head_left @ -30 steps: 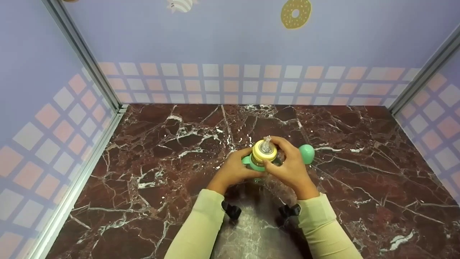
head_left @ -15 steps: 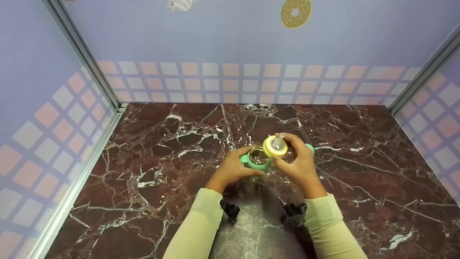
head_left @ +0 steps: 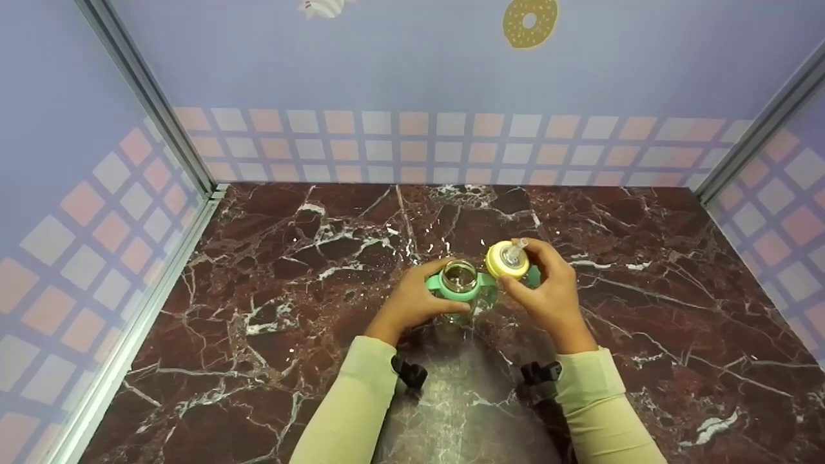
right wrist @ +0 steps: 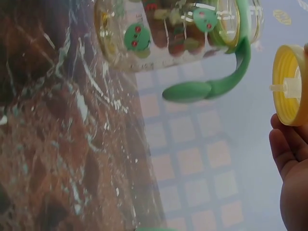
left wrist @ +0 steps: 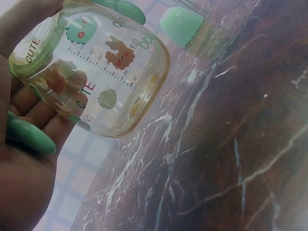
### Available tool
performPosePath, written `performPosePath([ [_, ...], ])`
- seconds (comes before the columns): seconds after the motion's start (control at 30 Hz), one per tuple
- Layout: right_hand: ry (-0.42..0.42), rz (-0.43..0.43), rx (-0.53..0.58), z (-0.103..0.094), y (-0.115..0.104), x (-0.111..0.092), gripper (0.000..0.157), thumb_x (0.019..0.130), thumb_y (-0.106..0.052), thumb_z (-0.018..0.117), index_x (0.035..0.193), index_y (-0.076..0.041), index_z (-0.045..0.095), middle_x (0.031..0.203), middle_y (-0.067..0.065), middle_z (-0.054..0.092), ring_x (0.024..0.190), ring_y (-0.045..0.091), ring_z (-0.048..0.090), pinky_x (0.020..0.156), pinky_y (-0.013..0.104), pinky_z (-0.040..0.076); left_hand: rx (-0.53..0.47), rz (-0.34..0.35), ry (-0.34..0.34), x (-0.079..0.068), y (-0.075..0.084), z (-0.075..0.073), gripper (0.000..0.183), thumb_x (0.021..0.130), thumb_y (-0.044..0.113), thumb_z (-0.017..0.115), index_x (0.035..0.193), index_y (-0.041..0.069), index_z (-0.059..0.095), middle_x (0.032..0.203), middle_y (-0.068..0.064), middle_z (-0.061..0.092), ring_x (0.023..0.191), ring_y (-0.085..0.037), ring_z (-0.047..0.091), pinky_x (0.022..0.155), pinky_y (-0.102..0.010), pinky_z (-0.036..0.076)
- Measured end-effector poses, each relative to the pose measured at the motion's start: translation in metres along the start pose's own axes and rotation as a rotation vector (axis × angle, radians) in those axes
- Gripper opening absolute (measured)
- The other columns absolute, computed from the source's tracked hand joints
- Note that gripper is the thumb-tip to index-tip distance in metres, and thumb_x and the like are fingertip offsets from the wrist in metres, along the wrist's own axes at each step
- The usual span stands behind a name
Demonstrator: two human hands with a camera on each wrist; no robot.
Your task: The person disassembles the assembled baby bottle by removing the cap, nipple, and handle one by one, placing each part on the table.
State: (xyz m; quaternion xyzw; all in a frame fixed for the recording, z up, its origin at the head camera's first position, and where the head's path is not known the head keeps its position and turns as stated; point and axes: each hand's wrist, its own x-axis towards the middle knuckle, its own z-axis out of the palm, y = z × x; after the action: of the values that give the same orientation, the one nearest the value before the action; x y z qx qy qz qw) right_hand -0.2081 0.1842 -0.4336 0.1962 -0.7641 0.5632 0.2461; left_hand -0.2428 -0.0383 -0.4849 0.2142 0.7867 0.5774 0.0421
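My left hand (head_left: 417,298) grips a clear baby bottle (left wrist: 113,67) around its neck; its mouth is uncovered. The bottle has cartoon prints, a measuring scale and a green collar with two handles (right wrist: 207,89). In the right wrist view, a yellow screw ring (right wrist: 285,79) faces the bottle with its threaded underside, a pale stem at its centre. My right hand (head_left: 551,293) pinches this yellow nipple cap between thumb and fingers, apart from the bottle and to its right. In the head view the clear nipple tip (head_left: 517,248) points up and right.
A green dome-shaped cover (left wrist: 182,25) stands on the dark red marbled tabletop (head_left: 309,380); the right hand mostly hides it in the head view. Purple walls with a checked band (head_left: 412,145) enclose the back and both sides.
The yellow nipple cap has come off the bottle mouth and moved right with my right hand. My left hand keeps hold of the bottle, which has shifted slightly left.
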Motion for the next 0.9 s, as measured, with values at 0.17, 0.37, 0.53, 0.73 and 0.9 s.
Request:
performPosePath([
  [0.17, 0.029, 0.078, -0.050, -0.003, 0.030, -0.002, 0.052, 0.068, 0.001, 0.085, 0.115, 0.006, 0.062, 0.112, 0.018, 0.067, 0.098, 0.009, 0.061, 0.089, 0.015, 0.049, 0.002, -0.005, 0.000, 0.000, 0.000, 0.000, 0.081, 0.064, 0.025, 0.091, 0.136, 0.012, 0.057, 0.128, -0.013, 0.063, 0.107, -0.030, 0.064, 0.091, -0.033, 0.052],
  [0.37, 0.040, 0.113, -0.137, -0.005, 0.045, -0.005, 0.052, 0.068, -0.013, 0.089, 0.112, 0.001, 0.065, 0.106, 0.010, 0.068, 0.093, 0.015, 0.063, 0.083, 0.013, 0.049, 0.010, -0.005, 0.004, -0.001, 0.001, -0.001, 0.081, 0.063, 0.024, 0.091, 0.136, 0.014, 0.057, 0.128, -0.013, 0.063, 0.106, -0.028, 0.064, 0.090, -0.031, 0.053],
  [0.53, 0.034, 0.148, -0.239, -0.005, 0.051, -0.006, 0.053, 0.068, -0.019, 0.089, 0.111, 0.000, 0.065, 0.107, 0.011, 0.068, 0.095, 0.021, 0.066, 0.085, 0.031, 0.053, 0.036, -0.002, 0.006, -0.001, 0.000, -0.001, 0.084, 0.062, 0.029, 0.092, 0.136, 0.011, 0.056, 0.131, -0.011, 0.062, 0.109, -0.026, 0.063, 0.094, -0.034, 0.051],
  [0.73, -0.007, 0.249, -0.327, -0.005, 0.057, -0.006, 0.057, 0.069, -0.019, 0.088, 0.116, 0.001, 0.063, 0.112, 0.016, 0.066, 0.100, 0.030, 0.066, 0.087, 0.047, 0.053, 0.043, -0.012, 0.003, -0.002, 0.000, -0.001, 0.082, 0.062, 0.032, 0.092, 0.135, 0.014, 0.057, 0.129, -0.008, 0.063, 0.106, -0.021, 0.063, 0.092, -0.033, 0.051],
  [0.9, -0.037, 0.310, -0.362, -0.005, 0.058, -0.005, 0.055, 0.069, -0.018, 0.087, 0.115, 0.000, 0.062, 0.111, 0.018, 0.065, 0.101, 0.032, 0.065, 0.088, 0.045, 0.054, 0.047, -0.021, 0.003, -0.002, 0.001, -0.001, 0.079, 0.063, 0.029, 0.091, 0.134, 0.020, 0.059, 0.125, -0.005, 0.065, 0.102, -0.015, 0.063, 0.092, -0.033, 0.051],
])
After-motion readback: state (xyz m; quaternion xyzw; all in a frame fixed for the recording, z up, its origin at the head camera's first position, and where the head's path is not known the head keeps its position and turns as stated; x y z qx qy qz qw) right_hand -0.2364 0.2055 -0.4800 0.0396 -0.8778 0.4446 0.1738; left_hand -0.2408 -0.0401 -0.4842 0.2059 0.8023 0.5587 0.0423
